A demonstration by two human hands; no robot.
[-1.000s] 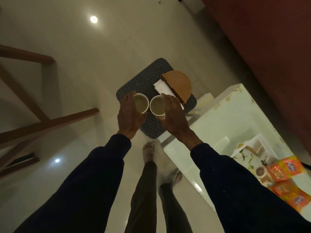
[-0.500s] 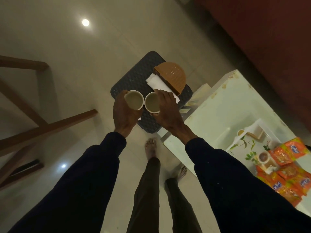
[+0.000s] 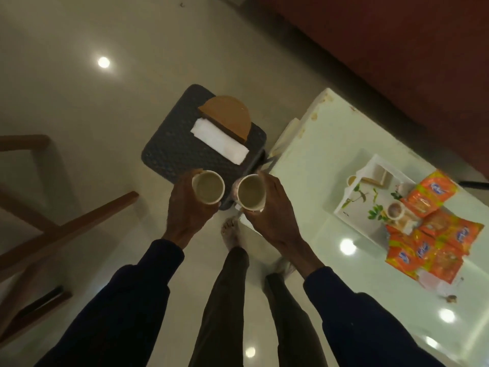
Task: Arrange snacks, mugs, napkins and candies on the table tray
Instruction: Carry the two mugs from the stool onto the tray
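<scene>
My left hand (image 3: pixel 185 210) grasps one mug (image 3: pixel 208 190), right hand (image 3: pixel 276 217) a second mug (image 3: pixel 250 192) — neither on the tray (image 3: pixel 353 206) yet. Snack packets (image 3: pixel 428 234) lie at it; napkins (image 3: pixel 219 141) wait on the stool (image 3: pixel 169 154).

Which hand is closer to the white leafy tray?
Right. The right hand hovers at the glossy white table's corner, short of the white leaf-printed tray; the left hand is farther off, beside the dark textured stool.

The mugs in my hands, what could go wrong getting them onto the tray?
The left mug and right mug sit nearly rim to rim, so they may clink. The right mug looks tilted in your right hand and might slip. The tray holds a small cup and orange snack packets overlap it, leaving little bare room.
</scene>
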